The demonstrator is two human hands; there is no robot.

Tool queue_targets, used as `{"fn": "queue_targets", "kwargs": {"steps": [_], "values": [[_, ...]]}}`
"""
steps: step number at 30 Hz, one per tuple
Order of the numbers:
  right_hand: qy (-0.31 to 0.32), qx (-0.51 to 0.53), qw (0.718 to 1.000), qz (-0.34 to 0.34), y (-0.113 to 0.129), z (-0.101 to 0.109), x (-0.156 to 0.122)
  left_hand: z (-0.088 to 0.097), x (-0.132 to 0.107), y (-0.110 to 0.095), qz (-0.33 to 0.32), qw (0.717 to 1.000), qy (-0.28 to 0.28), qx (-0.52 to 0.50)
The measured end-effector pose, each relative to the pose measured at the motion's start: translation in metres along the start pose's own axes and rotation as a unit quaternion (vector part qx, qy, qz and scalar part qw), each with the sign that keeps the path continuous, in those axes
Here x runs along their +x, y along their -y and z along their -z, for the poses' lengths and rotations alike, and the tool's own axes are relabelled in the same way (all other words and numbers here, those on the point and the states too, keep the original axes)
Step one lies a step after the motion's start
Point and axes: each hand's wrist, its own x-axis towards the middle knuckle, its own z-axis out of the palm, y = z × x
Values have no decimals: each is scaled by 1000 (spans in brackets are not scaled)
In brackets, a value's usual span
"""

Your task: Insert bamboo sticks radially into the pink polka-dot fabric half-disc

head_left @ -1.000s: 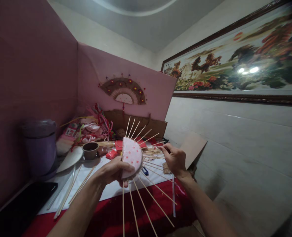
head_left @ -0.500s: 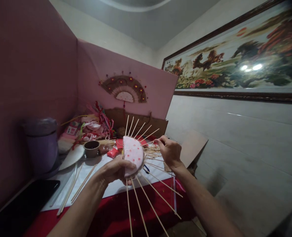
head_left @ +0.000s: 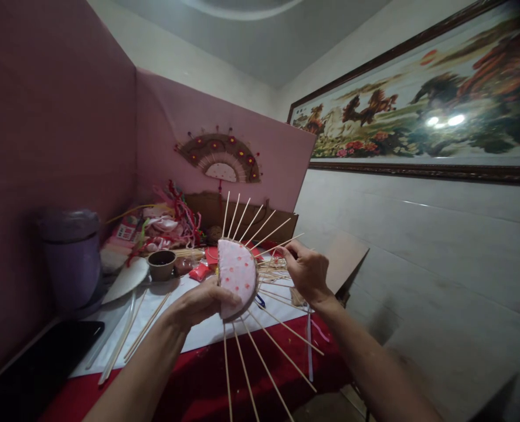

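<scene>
A padded half-round piece [head_left: 235, 272], pale pink with red dots, is held up over the table. My left hand [head_left: 209, 302] grips its lower left part, thumb on the pink face and the other fingers mostly hidden behind. Thin wooden sticks [head_left: 264, 357] fan out from its curved edge, upward, to the right and downward. At the right of that edge, my right hand [head_left: 308, 272] is closed in a pinch on one of the sticks; the fingertips partly cover it.
A finished-looking fan [head_left: 218, 158] hangs on the pink board. On the white sheet [head_left: 193, 334] lie loose sticks [head_left: 148, 325], glue sticks [head_left: 119, 340], a brown cup [head_left: 162, 265] and a red packet [head_left: 200, 271]. A phone [head_left: 53, 357] and purple bin [head_left: 72, 264] stand left.
The half-round piece has tilted a little, so its upper sticks reach higher and further right in view. My right hand has shifted slightly right, still pinching.
</scene>
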Motion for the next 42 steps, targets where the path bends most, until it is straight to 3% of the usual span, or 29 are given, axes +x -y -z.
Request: {"fn": "queue_targets", "kwargs": {"steps": [14, 21, 33, 42], "values": [[2, 0, 1000, 22, 10, 11, -3, -8, -4, -3, -71, 995, 60, -43], [-5, -5, 1000, 21, 12, 13, -2, -10, -5, -5, -60, 996, 4, -61], [-40, 41, 998, 27, 1, 34, -13, 1, -2, -13, -35, 987, -64, -146], [-45, 96, 994, 2, -27, 43, -39, 9, 0, -12, -46, 979, -48, -191]]}}
